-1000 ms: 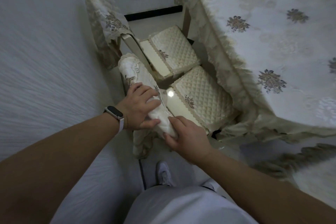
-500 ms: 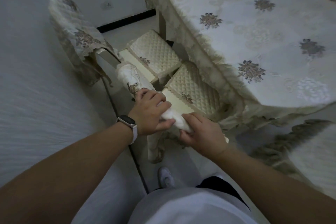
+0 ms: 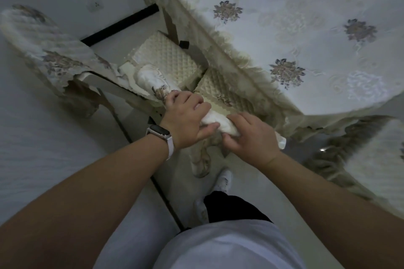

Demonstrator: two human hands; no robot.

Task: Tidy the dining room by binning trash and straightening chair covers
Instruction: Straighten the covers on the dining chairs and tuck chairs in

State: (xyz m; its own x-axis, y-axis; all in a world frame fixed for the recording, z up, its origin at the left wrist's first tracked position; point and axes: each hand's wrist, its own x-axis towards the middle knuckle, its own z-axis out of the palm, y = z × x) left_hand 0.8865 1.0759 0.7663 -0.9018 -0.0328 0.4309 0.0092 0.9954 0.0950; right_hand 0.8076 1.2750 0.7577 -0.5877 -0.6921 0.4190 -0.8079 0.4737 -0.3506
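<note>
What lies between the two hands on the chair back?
Only a short stretch of bunched white chair cover, gripped by the left hand and right hand; the head view shows it.

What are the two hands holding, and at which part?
The left hand and right hand grip the cream embroidered fabric chair cover on the backrest top.

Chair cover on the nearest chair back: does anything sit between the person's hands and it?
Nothing visible does. The left hand and the right hand both grip the chair cover directly, side by side along its top edge.
</note>
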